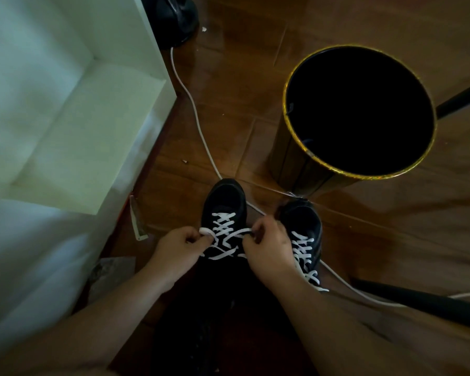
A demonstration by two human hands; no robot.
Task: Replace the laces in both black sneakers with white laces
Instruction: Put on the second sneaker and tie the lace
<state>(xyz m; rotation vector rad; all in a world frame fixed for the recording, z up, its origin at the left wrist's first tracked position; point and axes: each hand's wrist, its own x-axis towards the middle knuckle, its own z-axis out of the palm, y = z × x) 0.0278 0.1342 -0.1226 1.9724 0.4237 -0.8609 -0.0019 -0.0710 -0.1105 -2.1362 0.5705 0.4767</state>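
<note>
We have the left sneaker (224,210) on the floor (391,226) before us, its white lace (225,226) crossed through the eyelets. Our left hand (178,248) pinches one lace end, our right hand (269,245) the other. We should pull both evenly, snug not tight. The right sneaker (305,226), already laced, sits beside, near the bin (299,147).
</note>
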